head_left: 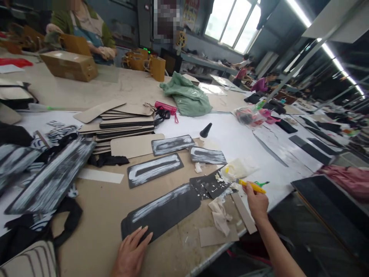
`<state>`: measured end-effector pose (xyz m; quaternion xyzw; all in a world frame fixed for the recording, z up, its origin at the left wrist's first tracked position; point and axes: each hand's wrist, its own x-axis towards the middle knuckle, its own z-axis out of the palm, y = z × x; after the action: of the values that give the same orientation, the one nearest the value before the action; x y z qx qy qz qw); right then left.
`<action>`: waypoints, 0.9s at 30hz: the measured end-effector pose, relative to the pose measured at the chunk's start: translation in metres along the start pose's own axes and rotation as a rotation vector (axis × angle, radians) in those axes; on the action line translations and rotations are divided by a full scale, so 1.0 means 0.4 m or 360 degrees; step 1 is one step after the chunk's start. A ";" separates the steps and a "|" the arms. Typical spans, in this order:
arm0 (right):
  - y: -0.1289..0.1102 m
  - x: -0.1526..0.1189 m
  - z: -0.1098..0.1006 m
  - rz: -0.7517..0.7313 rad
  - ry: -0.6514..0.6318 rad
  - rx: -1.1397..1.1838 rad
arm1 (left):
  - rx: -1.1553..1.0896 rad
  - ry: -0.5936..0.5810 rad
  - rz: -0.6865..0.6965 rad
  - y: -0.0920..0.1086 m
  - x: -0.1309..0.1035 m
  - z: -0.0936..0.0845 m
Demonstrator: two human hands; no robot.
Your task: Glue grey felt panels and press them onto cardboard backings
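Head view: one hand flat on a streaked dark panel, the other gripping a yellow brush

A broad counter (95, 223) carries everything within the person's reach. Toward its far side slumps a green bag (190, 96), and left of that rises an uneven stack of beige and black boards (127, 125). Nearest the person, a long dark panel (164, 213) lies flat at a slant, white streaks running along its far edge.

The left hand (132, 246) rests palm down on the near left end of that panel, fingers slightly spread, clutching nothing. The right hand (257, 202) is closed around the handle of a yellow brush (253, 187), to the right of the panel and apart from it. The brush points left toward a pale, yellow-stained container (239, 169); whether its tip touches is too blurred to tell.

Beyond the long panel lie three smaller dark pieces, (155, 169) each brushed with white. Crumpled pale scrap (220, 215) sits near the counter's edge. Smallest, a black cone (205, 130) stands tilted on white sheeting behind the pieces.
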<state>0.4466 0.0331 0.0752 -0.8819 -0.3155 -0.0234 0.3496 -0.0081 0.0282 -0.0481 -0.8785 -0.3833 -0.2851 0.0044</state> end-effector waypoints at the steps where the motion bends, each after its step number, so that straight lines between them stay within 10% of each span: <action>1: 0.003 0.022 0.009 -0.0101 0.0001 0.0002 | 0.0013 -0.0007 0.0013 -0.002 -0.002 0.000; 9: 0.005 0.155 0.130 -0.0442 -0.0194 -0.0269 | 0.0089 -0.0229 -0.0028 -0.003 0.001 -0.008; 17: 0.032 0.186 0.127 -0.0813 -0.0767 -0.0468 | -0.0050 -0.0212 -0.0274 0.046 0.029 -0.034; 20: 0.063 0.208 0.116 -0.0851 -0.0643 -0.0367 | -0.0114 -0.0277 -0.0388 0.057 0.040 -0.045; 27: 0.024 0.104 -0.002 0.0025 -0.0247 -0.0316 | -0.0298 -0.0323 -0.0513 0.061 0.044 -0.056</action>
<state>0.4854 0.0499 0.0809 -0.9138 -0.3307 0.0166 0.2352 0.0070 0.0176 -0.0153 -0.8267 -0.4892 -0.2266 -0.1613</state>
